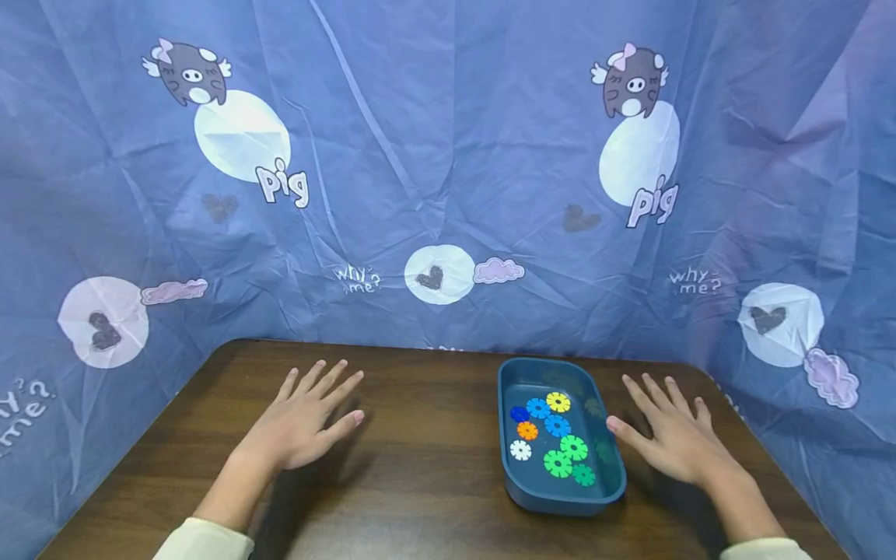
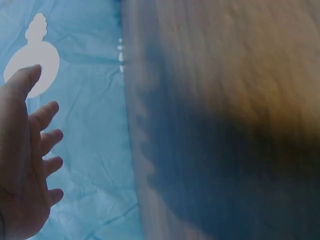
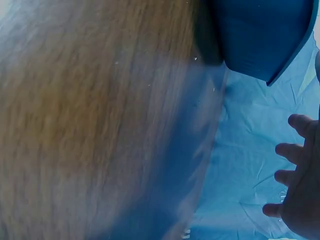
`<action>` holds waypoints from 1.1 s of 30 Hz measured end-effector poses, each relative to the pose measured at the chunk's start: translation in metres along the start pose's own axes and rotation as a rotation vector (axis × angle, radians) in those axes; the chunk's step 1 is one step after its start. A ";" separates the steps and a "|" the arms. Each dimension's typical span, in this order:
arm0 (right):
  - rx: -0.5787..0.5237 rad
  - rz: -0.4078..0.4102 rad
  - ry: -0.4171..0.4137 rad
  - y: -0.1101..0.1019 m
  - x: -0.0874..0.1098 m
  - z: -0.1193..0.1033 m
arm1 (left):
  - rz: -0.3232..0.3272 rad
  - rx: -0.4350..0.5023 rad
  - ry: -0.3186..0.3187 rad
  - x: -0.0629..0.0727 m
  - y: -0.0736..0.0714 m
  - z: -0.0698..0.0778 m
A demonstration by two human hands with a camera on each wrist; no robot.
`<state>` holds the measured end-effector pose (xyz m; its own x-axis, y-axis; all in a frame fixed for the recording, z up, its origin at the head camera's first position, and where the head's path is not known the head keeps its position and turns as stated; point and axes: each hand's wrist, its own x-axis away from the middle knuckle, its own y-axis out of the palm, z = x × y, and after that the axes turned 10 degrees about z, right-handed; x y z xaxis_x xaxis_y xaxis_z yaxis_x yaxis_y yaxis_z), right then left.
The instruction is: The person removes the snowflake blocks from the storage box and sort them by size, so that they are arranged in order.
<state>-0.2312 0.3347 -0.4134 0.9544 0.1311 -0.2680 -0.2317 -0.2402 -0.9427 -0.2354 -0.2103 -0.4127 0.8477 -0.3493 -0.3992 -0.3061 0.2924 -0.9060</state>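
My left hand (image 1: 297, 424) hovers palm down over the left part of the table, its fingers spread and nothing in them. In the left wrist view the same hand (image 2: 25, 155) shows at the left edge, above its shadow. To the right, my right hand (image 1: 675, 439) is spread beside a dark blue tray (image 1: 514, 486), the thumb tip close to the tray's right rim. Inside lie several notched plastic discs: a yellow disc (image 1: 558, 402), an orange disc (image 1: 527, 431), a white disc (image 1: 520, 450), plus blue and green ones. The right wrist view catches the tray's outer side (image 3: 265, 35).
A brown wooden table (image 1: 420, 498) spreads under both hands. Blue cloth (image 1: 448, 155) printed with pigs, hearts and lettering hangs behind it and along both sides.
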 end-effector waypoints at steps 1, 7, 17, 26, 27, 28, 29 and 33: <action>-0.018 -0.001 0.000 0.000 -0.001 0.000 | -0.001 -0.001 0.006 -0.003 0.001 0.002; -0.105 -0.005 -0.015 0.004 -0.006 -0.004 | -0.007 0.002 0.071 -0.022 0.009 0.017; -0.276 0.045 -0.082 0.018 -0.016 -0.012 | -0.044 0.018 0.225 -0.055 0.023 0.057; -0.457 0.115 0.060 0.030 -0.017 -0.011 | -0.039 0.040 0.318 -0.079 0.043 0.095; -0.477 0.120 0.079 0.032 -0.016 -0.011 | -0.044 0.045 0.324 -0.081 0.046 0.098; -0.501 0.123 0.096 0.033 -0.015 -0.011 | -0.051 0.043 0.330 -0.082 0.048 0.102; -0.529 0.125 0.113 0.035 -0.015 -0.010 | -0.055 0.045 0.337 -0.083 0.050 0.105; -0.640 0.131 0.174 0.040 -0.012 -0.008 | -0.071 0.053 0.366 -0.088 0.055 0.120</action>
<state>-0.2503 0.3161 -0.4460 0.9550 -0.0819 -0.2851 -0.2414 -0.7732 -0.5864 -0.2750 -0.0570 -0.4106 0.6523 -0.6625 -0.3683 -0.2210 0.2985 -0.9285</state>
